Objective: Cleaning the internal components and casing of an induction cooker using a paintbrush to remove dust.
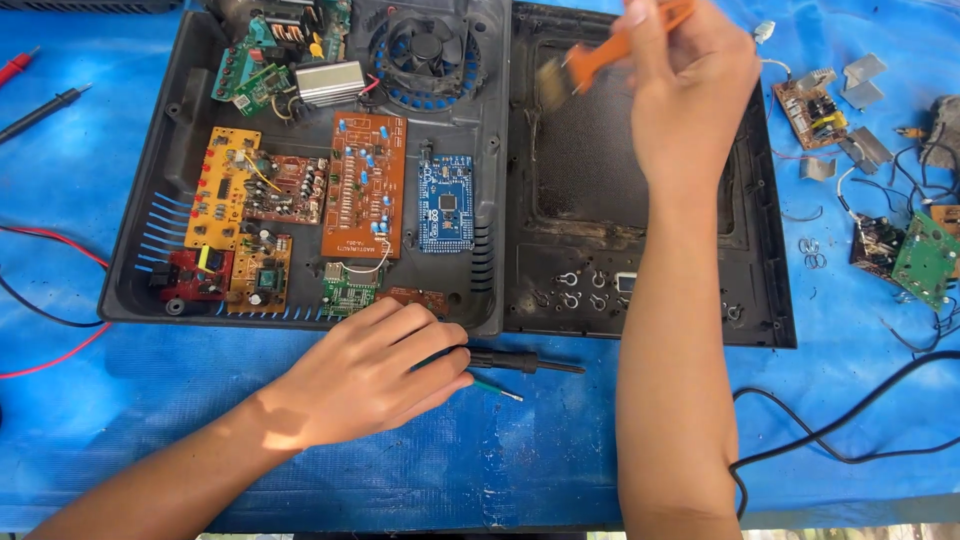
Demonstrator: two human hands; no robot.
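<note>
Right hand (690,90) holds brush (600,60); left hand (375,370) seemingly covers screwdriver (525,362).

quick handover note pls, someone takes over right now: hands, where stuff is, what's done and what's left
Left hand: flat on the blue sheet at the front edge of the open black case, over the black-handled screwdriver; whether it grips it is unclear.
Right hand: holds an orange brush above the dusty case lid.
Done: the case is open, with its circuit boards and fan exposed.
Left: the lid still looks dusty; loose boards and metal bits lie to the right.
</note>
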